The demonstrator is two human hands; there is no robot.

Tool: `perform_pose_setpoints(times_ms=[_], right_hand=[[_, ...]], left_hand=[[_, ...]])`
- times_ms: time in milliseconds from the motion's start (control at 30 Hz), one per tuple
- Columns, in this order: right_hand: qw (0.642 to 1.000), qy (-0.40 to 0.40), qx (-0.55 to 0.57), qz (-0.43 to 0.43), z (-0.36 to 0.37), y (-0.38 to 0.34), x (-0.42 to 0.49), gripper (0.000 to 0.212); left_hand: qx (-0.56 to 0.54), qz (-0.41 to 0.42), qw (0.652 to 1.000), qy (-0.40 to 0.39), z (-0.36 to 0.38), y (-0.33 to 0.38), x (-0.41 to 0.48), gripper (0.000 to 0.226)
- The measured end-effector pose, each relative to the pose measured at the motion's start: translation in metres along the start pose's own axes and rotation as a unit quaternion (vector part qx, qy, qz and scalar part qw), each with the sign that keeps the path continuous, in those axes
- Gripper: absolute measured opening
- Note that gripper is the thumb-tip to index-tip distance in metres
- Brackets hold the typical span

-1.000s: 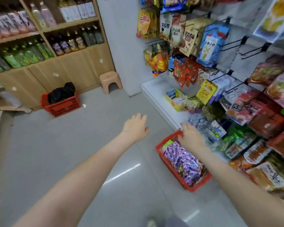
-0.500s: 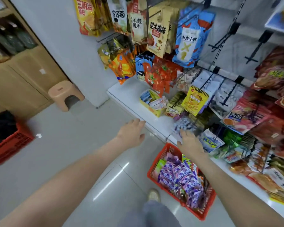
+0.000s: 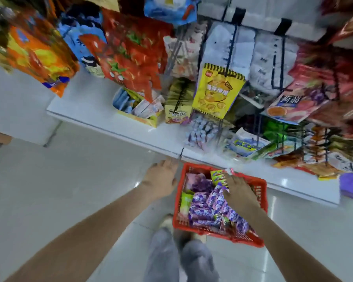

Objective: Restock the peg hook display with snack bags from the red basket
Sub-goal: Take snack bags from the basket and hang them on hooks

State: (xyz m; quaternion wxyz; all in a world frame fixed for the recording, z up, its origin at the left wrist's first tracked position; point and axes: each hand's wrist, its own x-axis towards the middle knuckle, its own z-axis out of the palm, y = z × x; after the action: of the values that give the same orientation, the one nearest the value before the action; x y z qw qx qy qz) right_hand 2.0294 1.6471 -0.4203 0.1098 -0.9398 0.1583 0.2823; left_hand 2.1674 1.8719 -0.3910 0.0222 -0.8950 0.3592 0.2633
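Observation:
The red basket stands on the floor against the white base shelf. It is full of purple snack bags, with a green-yellow bag at its far end. My right hand reaches into the basket, its fingers lying over the purple bags and its fingertips at the green-yellow bag. My left hand hovers open just outside the basket's left wall, holding nothing. Above, the peg hook display carries many hanging bags, among them a yellow chip bag and red tomato bags.
An open yellow box of small packets sits on the base shelf. More snack bags crowd the shelf on the right. My legs in grey trousers stand just in front of the basket. Glossy floor tiles spread to the left.
The view has tipped down and closer to the basket. My right hand went from the basket's far rim down onto the bags inside. My left hand drew in beside the basket's left wall.

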Motion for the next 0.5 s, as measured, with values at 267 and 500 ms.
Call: perform_pose_setpoints(times_ms=[267, 500], right_hand=[[0.993, -0.072, -0.088, -0.013, 0.165, 0.056, 0.071, 0.08], [0.953, -0.049, -0.272, -0.127, 0.251, 0.085, 0.14, 0.097]], left_hand=[[-0.026, 0.074, 0.996, -0.034, 0.16, 0.025, 0.106, 0.052], [-0.018, 0.152, 0.987, -0.058, 0.266, 0.061, 0.174, 0.062]])
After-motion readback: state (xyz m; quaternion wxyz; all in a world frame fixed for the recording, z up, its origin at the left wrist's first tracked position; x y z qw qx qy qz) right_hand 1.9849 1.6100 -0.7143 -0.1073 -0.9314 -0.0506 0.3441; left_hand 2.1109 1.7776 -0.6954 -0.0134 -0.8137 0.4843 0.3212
